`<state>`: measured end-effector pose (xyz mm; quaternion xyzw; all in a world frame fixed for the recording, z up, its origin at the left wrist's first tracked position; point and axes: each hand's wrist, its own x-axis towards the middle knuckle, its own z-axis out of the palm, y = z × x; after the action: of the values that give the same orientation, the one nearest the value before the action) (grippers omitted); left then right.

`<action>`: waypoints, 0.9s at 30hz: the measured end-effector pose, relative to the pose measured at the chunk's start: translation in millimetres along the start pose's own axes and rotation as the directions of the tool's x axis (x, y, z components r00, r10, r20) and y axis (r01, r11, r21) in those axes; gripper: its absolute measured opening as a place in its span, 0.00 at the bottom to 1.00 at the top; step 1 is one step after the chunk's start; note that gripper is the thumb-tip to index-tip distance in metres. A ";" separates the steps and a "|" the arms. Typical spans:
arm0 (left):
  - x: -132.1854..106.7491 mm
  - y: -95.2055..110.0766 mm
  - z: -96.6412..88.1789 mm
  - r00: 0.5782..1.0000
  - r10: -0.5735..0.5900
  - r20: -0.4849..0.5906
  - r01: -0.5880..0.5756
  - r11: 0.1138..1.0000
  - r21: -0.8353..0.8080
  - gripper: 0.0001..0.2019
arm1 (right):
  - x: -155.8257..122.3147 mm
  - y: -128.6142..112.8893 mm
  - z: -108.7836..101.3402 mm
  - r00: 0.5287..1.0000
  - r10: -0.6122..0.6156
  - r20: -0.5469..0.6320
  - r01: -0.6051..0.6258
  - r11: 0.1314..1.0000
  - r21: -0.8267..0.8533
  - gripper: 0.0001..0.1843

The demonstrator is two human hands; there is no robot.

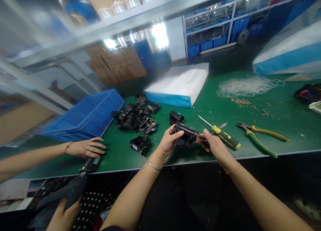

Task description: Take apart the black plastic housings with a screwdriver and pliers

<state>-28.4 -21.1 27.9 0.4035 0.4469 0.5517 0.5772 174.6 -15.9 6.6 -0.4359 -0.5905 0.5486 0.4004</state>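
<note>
The black cylindrical unit (187,130) was held just above the front edge of the green bench (116,154), roughly level, with a reddish ring at its right end. The left hand (168,141) gripped its left end, thumb on top and fingers curled around the side. The right hand (217,146) was at the ringed end, its thumb and fingers drawn close together there; whether they pinched the ring or some small part could not be told.

Just behind the held unit lay a smaller black piece (177,117). To the right, beside the right hand, a yellow-and-dark screwdriver (225,137) pointed its tip away to the left, and beyond it lay pliers (262,136) with green and yellow handles, spread apart.

On the left, one black housing (139,145) sat apart from a heap of similar housings (134,117), near a tilted-looking blue crate (85,115). Farther back were a white-and-blue package (178,83), small brass-coloured pieces (241,101) and a tangle of pale loops (247,86). At far left, a co-worker's hand (86,148) was over a dark part (89,164) at the bench edge.
</note>
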 end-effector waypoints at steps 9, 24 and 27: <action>0.4 -0.7 -2.2 0.998 0.070 -0.009 -0.069 0.996 0.057 0.19 | -4.1 -3.9 -1.0 0.966 -0.193 -0.174 0.182 0.980 -0.078 0.40; 15.7 -13.3 -19.0 0.935 0.213 -0.282 -0.148 0.961 0.235 0.22 | -11.1 32.1 3.3 0.933 -0.361 0.014 0.276 0.687 -0.672 0.26; 18.1 -16.1 -26.9 0.919 0.217 -0.330 -0.116 0.947 0.300 0.23 | -12.0 31.4 1.9 0.962 -0.269 0.045 0.238 0.749 -0.618 0.18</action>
<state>-49.9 -4.8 3.7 0.4091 0.5805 0.5960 0.3748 178.8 -27.4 -24.7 -0.4714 -0.7812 0.2551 0.3199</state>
